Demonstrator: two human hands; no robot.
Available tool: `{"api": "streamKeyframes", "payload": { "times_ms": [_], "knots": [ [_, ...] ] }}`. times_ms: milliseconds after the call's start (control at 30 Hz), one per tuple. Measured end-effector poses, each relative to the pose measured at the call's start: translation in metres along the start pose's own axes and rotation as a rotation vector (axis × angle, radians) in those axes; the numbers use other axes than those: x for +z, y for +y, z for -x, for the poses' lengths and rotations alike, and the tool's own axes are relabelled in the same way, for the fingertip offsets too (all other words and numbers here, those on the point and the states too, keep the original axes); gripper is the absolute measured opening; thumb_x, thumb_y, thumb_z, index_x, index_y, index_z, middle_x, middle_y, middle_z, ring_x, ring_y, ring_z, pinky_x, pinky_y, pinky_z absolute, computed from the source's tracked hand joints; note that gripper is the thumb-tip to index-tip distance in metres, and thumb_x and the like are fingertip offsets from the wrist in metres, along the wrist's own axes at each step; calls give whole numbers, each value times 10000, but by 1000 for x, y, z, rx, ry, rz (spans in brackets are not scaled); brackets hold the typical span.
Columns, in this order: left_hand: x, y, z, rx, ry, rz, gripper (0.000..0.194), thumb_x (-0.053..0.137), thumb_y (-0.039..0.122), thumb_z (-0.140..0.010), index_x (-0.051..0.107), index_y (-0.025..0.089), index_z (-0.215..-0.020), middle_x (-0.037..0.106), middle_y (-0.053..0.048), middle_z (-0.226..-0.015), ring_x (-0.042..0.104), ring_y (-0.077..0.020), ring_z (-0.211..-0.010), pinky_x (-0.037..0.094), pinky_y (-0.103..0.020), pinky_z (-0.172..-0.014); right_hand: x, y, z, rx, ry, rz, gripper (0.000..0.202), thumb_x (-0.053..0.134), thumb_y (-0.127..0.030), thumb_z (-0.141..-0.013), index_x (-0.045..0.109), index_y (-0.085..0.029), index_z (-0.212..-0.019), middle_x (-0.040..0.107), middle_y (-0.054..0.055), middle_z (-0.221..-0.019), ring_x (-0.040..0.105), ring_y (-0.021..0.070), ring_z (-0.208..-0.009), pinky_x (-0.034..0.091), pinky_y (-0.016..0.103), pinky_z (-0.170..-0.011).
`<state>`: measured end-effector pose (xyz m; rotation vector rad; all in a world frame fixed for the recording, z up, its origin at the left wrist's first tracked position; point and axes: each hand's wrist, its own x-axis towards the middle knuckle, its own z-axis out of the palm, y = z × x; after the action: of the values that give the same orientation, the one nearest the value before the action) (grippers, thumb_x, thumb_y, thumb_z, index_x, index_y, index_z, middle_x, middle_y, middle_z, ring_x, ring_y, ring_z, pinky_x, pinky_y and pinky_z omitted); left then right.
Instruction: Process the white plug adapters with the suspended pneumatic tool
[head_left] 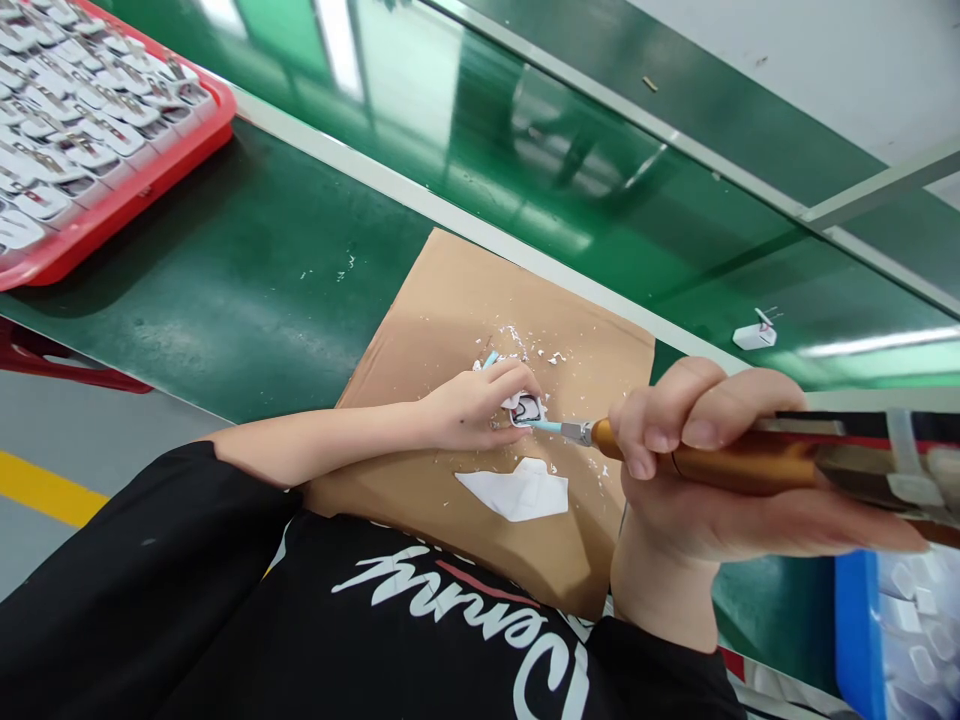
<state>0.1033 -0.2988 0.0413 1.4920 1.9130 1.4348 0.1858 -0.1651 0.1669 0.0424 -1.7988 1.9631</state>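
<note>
My left hand (469, 408) grips a small white plastic housing (527, 409) over a sheet of cardboard. The housing's open side shows a dark outline within. Wrapped round the gold-coloured barrel of a handheld power tool (712, 468) is my right hand (686, 470). The tool's thin pale blue tip meets the housing's near edge; whether it touches is too small to tell. A light blue piece (490, 359) pokes out beyond my left fingers, partly hidden. White shavings (555, 357) are scattered about the housing, and a white scrap of paper or cloth (517, 490) lies closer to my body.
The cardboard (420, 300) covers part of a green bench (300, 230). At the far left stands a red tray (217, 115) packed with white parts. A blue bin (856, 630) of white parts is at lower right. One white part (754, 336) sits beyond the bench's pale rail.
</note>
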Motion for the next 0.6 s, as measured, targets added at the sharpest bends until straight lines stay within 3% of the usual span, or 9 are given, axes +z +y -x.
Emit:
{"api": "streamKeyframes", "payload": {
  "times_ms": [333, 600],
  "knots": [
    [0, 0, 0, -16, 66, -41, 411, 600, 181, -785, 390, 201, -1138, 593, -40, -986, 591, -140, -802, 470, -248, -673, -9, 6, -1, -57, -1, -16, 390, 639, -598, -724, 608, -214, -665, 461, -14, -544, 408, 93, -375, 284, 233, -278],
    [-3, 2, -2, 106, 131, -145, 457, 572, 184, -821, 412, 199, -1249, 600, -49, -980, 585, -148, -846, 483, -250, -733, -16, 10, -2, -73, 22, 14, 418, 618, -637, -723, 600, -221, -688, 485, -19, -554, 419, 85, -357, 277, 237, -273]
  ]
}}
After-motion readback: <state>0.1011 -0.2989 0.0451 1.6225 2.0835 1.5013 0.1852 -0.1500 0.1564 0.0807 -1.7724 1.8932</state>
